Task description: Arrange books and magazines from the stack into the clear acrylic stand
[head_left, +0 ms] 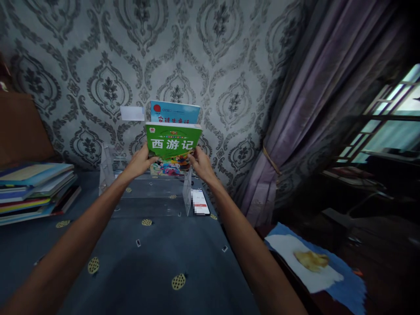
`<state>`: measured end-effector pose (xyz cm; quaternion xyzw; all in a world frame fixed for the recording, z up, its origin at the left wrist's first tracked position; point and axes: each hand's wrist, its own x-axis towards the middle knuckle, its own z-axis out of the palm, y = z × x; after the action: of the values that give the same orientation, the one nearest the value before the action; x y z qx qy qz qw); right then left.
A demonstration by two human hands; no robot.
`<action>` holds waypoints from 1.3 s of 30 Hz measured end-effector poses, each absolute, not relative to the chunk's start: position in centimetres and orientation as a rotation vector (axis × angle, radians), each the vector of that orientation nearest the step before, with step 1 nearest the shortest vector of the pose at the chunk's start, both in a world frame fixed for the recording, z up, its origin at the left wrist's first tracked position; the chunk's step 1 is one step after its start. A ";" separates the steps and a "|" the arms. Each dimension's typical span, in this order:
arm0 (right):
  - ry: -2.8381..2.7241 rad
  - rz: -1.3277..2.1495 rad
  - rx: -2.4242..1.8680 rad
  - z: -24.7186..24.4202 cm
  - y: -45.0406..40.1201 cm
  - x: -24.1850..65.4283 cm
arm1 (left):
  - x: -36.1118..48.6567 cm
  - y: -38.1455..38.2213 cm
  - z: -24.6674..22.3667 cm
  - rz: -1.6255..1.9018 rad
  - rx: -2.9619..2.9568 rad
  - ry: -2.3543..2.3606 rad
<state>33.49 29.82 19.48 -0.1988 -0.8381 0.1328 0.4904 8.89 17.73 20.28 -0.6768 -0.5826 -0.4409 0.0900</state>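
A green picture book (173,142) with white Chinese characters is held upright by its two sides. My left hand (140,161) grips its left edge, thumb across the front cover. On the right edge my right hand (201,162) is closed in the same way. Behind it rises a light blue book (175,112) with red characters; its lower part is hidden, so I cannot tell what supports it. Both books are above a clear acrylic rack (187,192), whose side panels stand on the dark cloth.
Stacked books (36,192) lie at the left beside a brown box (22,129). A phone (200,202) lies right of the rack on the patterned cloth (157,253). Purple curtains (275,131) hang at the right, above a blue cloth (348,280) with white paper.
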 end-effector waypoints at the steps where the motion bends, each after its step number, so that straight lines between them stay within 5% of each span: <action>1: -2.035 0.315 -0.496 19.3 29.9 33.4 | 9.0 17.7 20.2 -1.299 -1.991 -1.775; 39: -1.691 0.269 -0.750 17.4 29.3 30.9 | 12.2 16.5 21.1 -0.990 -1.742 -2.130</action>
<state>30.87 29.33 17.41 -0.3228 -0.7276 0.1160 0.5941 12.19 16.47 21.09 -0.5921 -0.7242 -0.3364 0.1084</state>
